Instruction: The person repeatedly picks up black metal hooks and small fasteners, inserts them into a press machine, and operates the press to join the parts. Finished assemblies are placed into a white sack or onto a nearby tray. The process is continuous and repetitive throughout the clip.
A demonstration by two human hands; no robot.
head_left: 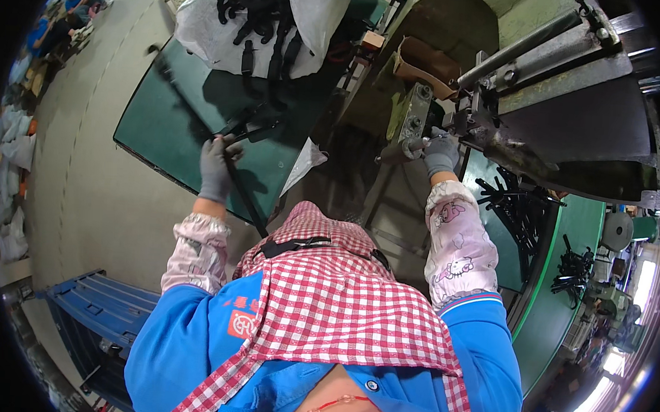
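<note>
My left hand, in a grey glove, is closed on a long thin black bar. The bar slants from above the green table down toward my lap, and its far end is blurred and looks bent. Just right of that hand, more black pieces lie on the table. My right hand, also gloved, has its fingers curled at the metal fixture of a machine, beside a short metal cylinder. What those fingers grip is too small to make out.
A white sack of black parts stands on the table's far side. An open brown box sits by the machine. Bundles of black parts lie on the right. A blue crate is at lower left. People sit far off at upper left.
</note>
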